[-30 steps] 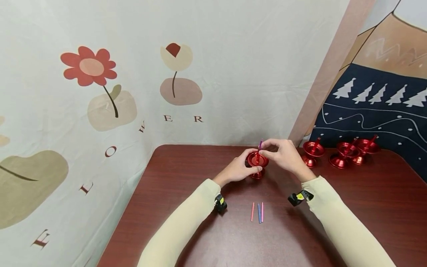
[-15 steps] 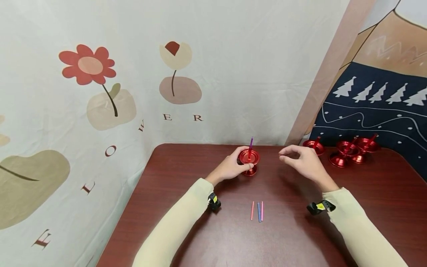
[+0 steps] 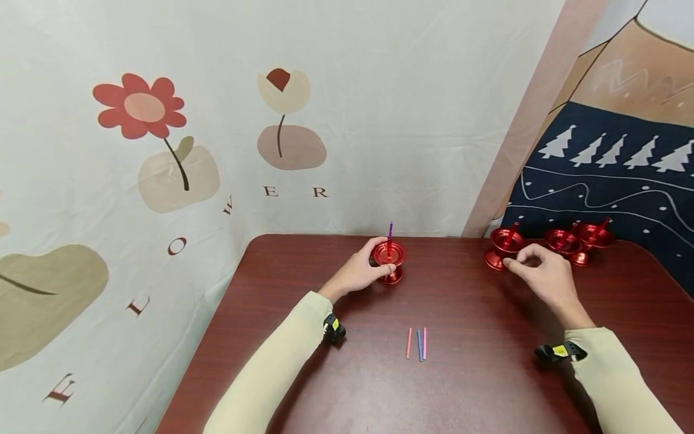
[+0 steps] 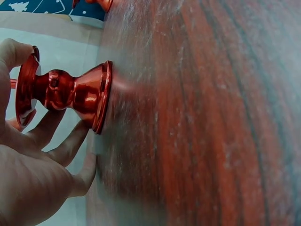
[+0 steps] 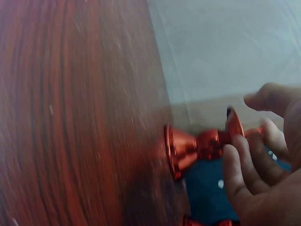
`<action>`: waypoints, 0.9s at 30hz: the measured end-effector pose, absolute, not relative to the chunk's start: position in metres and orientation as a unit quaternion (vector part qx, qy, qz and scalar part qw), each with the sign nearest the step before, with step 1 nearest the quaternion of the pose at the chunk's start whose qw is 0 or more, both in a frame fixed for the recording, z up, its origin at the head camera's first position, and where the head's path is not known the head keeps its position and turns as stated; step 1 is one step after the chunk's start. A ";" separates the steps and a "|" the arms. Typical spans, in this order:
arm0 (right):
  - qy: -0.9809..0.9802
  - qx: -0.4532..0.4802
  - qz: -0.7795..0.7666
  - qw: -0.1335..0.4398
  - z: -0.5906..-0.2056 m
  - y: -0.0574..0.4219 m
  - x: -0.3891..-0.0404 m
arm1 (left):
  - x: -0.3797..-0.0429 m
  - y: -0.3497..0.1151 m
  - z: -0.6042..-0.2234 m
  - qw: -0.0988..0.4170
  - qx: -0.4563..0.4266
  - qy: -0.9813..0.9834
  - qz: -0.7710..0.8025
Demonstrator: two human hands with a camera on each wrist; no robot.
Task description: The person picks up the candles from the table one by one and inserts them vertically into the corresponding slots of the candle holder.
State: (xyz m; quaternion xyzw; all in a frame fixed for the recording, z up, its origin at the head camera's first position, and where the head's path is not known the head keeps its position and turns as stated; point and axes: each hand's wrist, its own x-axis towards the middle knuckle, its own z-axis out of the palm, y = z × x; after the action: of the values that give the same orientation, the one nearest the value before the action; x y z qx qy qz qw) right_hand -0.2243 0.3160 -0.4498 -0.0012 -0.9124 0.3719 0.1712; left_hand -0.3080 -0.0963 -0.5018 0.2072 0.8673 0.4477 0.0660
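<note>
My left hand (image 3: 355, 272) grips a shiny red metal candle holder (image 3: 391, 277) by its dish, thumb over the near rim. From its centre tube rises a thin purple candle (image 3: 391, 229). The left wrist view shows the holder's flared foot (image 4: 96, 96) at the tabletop, with lower fingers spread beside the stem. My right hand (image 3: 549, 278) is near another red candle holder (image 3: 494, 259), fingers bent and thumb apart. In the right wrist view its fingers (image 5: 235, 169) overlap that holder's dish, with a gap to the thumb.
Two more red candle holders (image 3: 580, 259) stand at the back right, partly behind my right hand. Orange (image 3: 409, 343), blue (image 3: 420, 345) and pink (image 3: 425, 343) thin candles lie mid-table (image 3: 368, 386). A printed cloth (image 3: 412, 120) hangs behind the table.
My right hand has let go of the purple candle and moved right to the other holders. My left hand has shifted the gripped holder left, with the purple candle standing in it.
</note>
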 end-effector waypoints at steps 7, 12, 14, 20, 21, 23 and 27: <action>-0.895 -0.042 0.422 0.140 -0.454 0.327 -0.233 | -0.274 -0.102 -0.463 0.089 0.179 0.852 0.483; -0.889 -0.023 0.453 0.057 -0.455 0.330 -0.244 | -0.258 -0.110 -0.459 0.081 0.145 0.863 0.477; -0.887 -0.023 0.461 0.027 -0.456 0.330 -0.248 | -0.252 -0.114 -0.459 0.080 0.131 0.866 0.475; -0.888 -0.014 0.458 -0.029 -0.462 0.336 -0.257 | -0.229 -0.123 -0.454 0.093 0.114 0.875 0.461; -0.890 -0.011 0.454 -0.035 -0.464 0.338 -0.258 | -0.225 -0.123 -0.454 0.094 0.117 0.876 0.459; -0.897 -0.011 0.440 -0.047 -0.465 0.340 -0.261 | -0.217 -0.123 -0.451 0.099 0.129 0.876 0.455; -0.908 -0.008 0.416 -0.055 -0.464 0.341 -0.264 | -0.202 -0.116 -0.448 0.105 0.172 0.870 0.450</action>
State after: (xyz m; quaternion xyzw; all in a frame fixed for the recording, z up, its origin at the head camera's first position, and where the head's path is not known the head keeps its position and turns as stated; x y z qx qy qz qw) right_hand -0.2640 0.3409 -0.4638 -0.0077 -0.9075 0.4163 -0.0546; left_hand -0.2018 -0.1158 -0.4485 0.1722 0.8700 0.4499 0.1050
